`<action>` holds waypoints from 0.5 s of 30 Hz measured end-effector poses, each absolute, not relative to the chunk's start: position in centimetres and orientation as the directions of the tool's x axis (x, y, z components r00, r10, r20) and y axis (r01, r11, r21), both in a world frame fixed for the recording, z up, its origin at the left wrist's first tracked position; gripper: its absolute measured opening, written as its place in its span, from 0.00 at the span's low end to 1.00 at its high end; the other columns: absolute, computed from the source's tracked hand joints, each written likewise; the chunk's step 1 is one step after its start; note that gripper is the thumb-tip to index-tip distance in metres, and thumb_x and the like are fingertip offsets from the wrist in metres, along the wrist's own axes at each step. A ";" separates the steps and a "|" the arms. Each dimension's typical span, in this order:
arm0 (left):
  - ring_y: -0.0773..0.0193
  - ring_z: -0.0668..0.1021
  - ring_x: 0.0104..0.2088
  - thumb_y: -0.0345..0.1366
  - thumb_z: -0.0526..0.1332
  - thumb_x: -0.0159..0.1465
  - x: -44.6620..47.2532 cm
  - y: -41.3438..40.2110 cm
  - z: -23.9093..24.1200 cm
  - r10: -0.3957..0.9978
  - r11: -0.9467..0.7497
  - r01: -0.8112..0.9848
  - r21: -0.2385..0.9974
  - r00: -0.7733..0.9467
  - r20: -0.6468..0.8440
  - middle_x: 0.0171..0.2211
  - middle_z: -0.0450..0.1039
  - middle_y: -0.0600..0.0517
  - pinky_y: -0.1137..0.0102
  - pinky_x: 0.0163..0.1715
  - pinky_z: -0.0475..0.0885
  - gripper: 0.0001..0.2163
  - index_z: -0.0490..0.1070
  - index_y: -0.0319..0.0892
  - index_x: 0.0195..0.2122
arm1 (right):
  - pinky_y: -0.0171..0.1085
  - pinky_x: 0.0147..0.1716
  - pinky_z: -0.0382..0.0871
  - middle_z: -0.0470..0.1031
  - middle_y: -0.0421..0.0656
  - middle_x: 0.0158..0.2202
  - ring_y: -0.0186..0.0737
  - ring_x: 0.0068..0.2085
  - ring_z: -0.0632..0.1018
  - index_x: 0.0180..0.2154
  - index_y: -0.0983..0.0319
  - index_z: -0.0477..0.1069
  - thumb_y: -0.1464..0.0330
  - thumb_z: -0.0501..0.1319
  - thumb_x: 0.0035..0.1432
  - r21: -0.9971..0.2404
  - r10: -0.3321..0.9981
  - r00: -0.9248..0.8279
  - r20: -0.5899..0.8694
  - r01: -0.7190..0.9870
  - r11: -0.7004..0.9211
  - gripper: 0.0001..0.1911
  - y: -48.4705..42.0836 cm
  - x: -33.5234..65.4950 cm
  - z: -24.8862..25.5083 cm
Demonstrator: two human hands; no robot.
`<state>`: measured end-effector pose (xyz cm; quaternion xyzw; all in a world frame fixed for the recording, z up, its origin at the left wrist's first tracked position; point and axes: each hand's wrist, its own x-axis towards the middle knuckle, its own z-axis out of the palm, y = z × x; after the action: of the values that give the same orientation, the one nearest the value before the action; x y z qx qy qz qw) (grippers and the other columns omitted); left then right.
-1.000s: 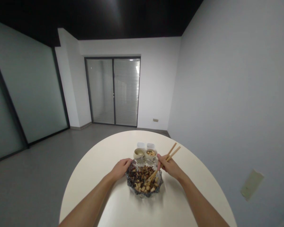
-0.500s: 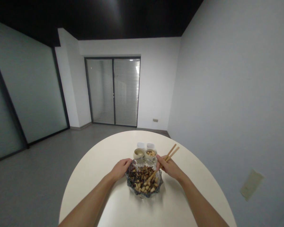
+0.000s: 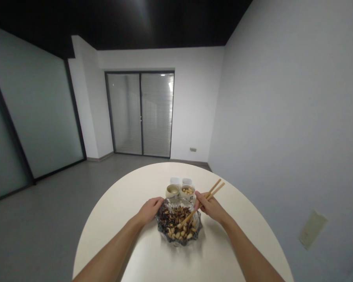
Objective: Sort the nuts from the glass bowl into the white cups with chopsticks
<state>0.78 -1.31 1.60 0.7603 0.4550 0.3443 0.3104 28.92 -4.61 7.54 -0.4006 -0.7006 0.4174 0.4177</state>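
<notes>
A glass bowl [image 3: 162, 234] with a wavy rim sits on the round white table [image 3: 141, 258], filled with dark seeds and pale nuts. My left hand [image 3: 149, 210] rests curled against the bowl's left rim. My right hand [image 3: 209, 206] grips a pair of wooden chopsticks [image 3: 213, 190], whose tips reach down among the nuts in the bowl. Behind the bowl stand two small cups: the left cup [image 3: 172, 190] holds something pale, the right cup [image 3: 188, 191] holds nuts.
Two small white containers [image 3: 181, 181] stand behind the cups. The table edge curves close on all sides. A grey wall runs along the right, with a grey floor and glass doors beyond the table.
The chopstick tips have shifted slightly left within the bowl. My left hand has stayed on the rim.
</notes>
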 end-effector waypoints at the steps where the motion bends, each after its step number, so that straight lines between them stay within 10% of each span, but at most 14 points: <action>1: 0.56 0.78 0.42 0.53 0.47 0.70 0.8 -1.2 1.5 0.906 -0.392 0.483 0.783 0.348 0.240 0.39 0.81 0.49 0.69 0.45 0.69 0.25 0.78 0.41 0.38 | 0.32 0.15 0.42 0.49 0.32 0.10 0.29 0.14 0.54 0.18 0.63 0.75 0.40 0.53 0.60 -0.923 0.916 -0.311 0.254 0.207 0.326 0.37 -4.5 28.9 7.6; 15: 0.56 0.78 0.42 0.52 0.47 0.69 0.6 -0.8 1.0 0.907 -0.390 0.479 0.786 0.346 0.239 0.40 0.81 0.49 0.68 0.45 0.69 0.25 0.79 0.42 0.39 | 0.32 0.15 0.45 0.52 0.33 0.10 0.29 0.14 0.55 0.19 0.63 0.73 0.37 0.54 0.55 -0.919 0.932 -0.043 0.360 0.158 0.362 0.38 -3.9 28.3 7.2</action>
<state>0.63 -0.83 1.00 0.7593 0.4565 0.3445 0.3106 28.32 -3.94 7.24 -0.4354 -0.6262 0.3598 0.5374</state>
